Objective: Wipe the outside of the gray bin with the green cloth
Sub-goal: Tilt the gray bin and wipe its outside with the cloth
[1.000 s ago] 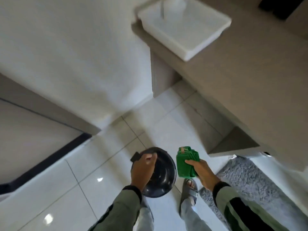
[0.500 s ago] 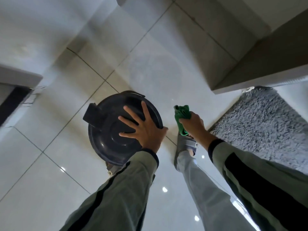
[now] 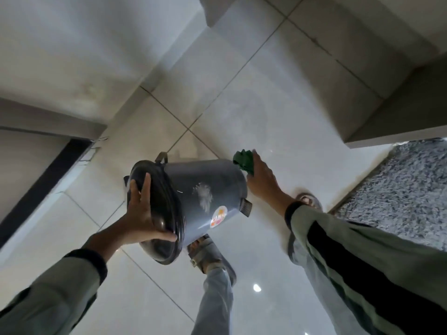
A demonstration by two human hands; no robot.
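Note:
The gray bin (image 3: 205, 187) is tilted over, its dark round lid (image 3: 162, 213) turned toward me and its base pointing away to the right. A round sticker and a pale smudge show on its side. My left hand (image 3: 142, 213) lies spread on the lid, fingers apart, bracing it. My right hand (image 3: 263, 182) grips the bunched green cloth (image 3: 244, 162) and presses it against the far lower end of the bin's outer wall.
White glossy floor tiles (image 3: 278, 112) surround the bin. A gray shaggy rug (image 3: 399, 189) lies at right beneath a cabinet edge (image 3: 399, 122). My sandalled feet (image 3: 208, 255) stand just below the bin. A wall and a dark door threshold (image 3: 48, 180) are at left.
The bin went from upright to tipped on its side under my left hand. My right hand carried the green cloth onto the bin's lower wall. The camera dropped closer to the floor.

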